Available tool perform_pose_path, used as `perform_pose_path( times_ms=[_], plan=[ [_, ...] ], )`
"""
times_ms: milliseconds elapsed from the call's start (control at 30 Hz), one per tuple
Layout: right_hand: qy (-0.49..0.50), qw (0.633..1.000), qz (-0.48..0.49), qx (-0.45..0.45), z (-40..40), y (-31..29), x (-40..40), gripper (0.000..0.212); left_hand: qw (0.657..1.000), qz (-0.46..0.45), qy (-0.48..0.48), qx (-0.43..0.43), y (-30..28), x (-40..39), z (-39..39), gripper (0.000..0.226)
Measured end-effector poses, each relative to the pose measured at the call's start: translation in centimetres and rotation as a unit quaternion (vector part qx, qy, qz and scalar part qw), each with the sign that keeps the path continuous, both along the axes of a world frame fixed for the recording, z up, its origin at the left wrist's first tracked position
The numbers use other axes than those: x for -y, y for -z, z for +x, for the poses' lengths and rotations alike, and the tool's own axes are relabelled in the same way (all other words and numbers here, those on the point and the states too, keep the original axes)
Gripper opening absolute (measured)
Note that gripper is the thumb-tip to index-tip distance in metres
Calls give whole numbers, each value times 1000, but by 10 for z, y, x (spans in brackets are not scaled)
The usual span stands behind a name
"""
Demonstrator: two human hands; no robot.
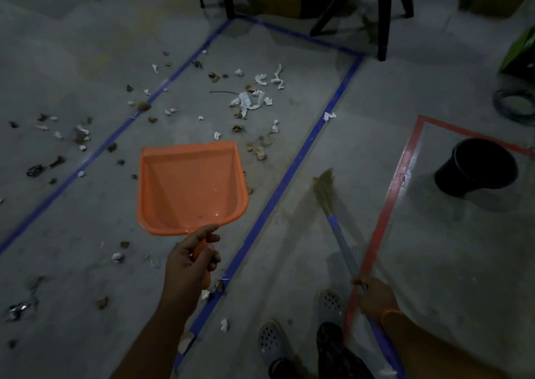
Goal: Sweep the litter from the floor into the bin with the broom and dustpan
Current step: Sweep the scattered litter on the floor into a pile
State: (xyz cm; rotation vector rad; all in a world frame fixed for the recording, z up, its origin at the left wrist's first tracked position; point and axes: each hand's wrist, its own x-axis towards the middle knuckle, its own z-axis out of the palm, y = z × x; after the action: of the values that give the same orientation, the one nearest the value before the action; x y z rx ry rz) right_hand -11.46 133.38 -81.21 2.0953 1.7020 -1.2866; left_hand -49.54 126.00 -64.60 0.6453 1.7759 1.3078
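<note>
The floor is grey concrete, dimly lit, marked with blue tape in a large rectangle and red tape in a smaller one.

The dustpan is orange and looks bare inside. It extends ahead of the left hand, tilted, its open lip pointing away toward the litter; whether the lip touches the floor is unclear. The left hand's fingers curl round the pan's orange handle, thumb on top.

The bin, a black bucket, stands inside the red tape, ahead and to the right of the right hand, well apart from it.

The broom runs forward and left from the right hand: a blue-grey shaft ending in a straw head that lies between the blue and red tape lines. The right hand's fingers wrap the shaft, and the shaft continues behind the hand past the wrist, which wears an orange band.

The litter, white paper scraps and brown leaf bits, is scattered beyond the pan's lip, thickest inside the blue rectangle, with more strewn to the left of the left hand and a few scraps near the forearm.

Two grey clogs show below, left of the right hand.

Dark chair legs stand far ahead, past the blue tape.
</note>
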Motion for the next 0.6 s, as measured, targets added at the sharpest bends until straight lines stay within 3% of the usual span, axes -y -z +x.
perform_pose_path(
  times_ms=[100, 267, 467, 600],
  plan=[
    [-59, 997, -32, -27, -41, 0, 4, 33, 1000, -2, -10, 2, 0, 15, -17, 38],
    [-141, 986, -27, -84, -92, -7, -27, 44, 1000, -5, -25, 5, 2, 17, -38, 40],
    [-110, 987, 52, -108, -100, -22, -93, 45, 1000, 10, -23, 1, -2, -29, -44, 37],
    [-18, 992, 73, -98, -80, -19, -165, 43, 1000, 16, -11, -17, 2, -83, -41, 38]
  ],
)
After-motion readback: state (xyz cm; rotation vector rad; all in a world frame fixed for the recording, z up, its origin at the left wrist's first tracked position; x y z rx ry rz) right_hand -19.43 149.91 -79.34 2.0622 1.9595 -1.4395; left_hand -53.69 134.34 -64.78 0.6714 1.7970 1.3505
